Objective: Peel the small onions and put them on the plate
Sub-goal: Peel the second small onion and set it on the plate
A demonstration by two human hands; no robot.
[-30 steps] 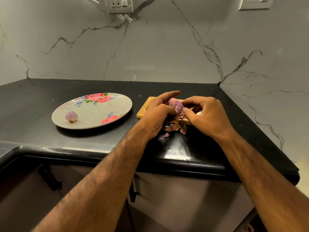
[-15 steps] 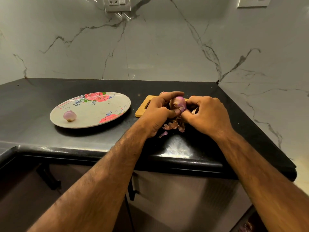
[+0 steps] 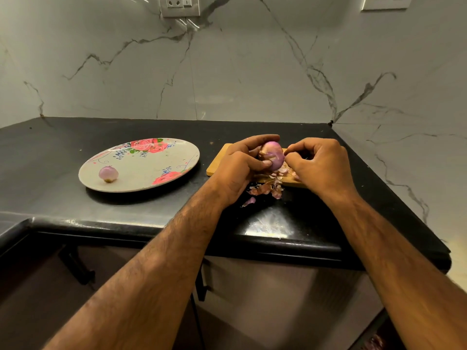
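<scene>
My left hand (image 3: 240,170) grips a small purple onion (image 3: 273,155) above a wooden cutting board (image 3: 217,164), fingers curled over its top and thumb under it. My right hand (image 3: 321,165) is beside it on the right, fingers curled, its fingertips pinching at the onion's skin. Loose pink-brown peels (image 3: 267,188) lie under the hands on the board and the counter. One peeled onion (image 3: 108,173) sits near the front left of the floral plate (image 3: 141,152).
The black counter (image 3: 75,205) ends in a rounded front edge just below my wrists. Marble walls close the back and the right side, meeting in a corner. A socket (image 3: 180,5) is high on the back wall.
The onion has been turned in my left hand and lifted a little. My right fingers have shifted from below the onion to its right side.
</scene>
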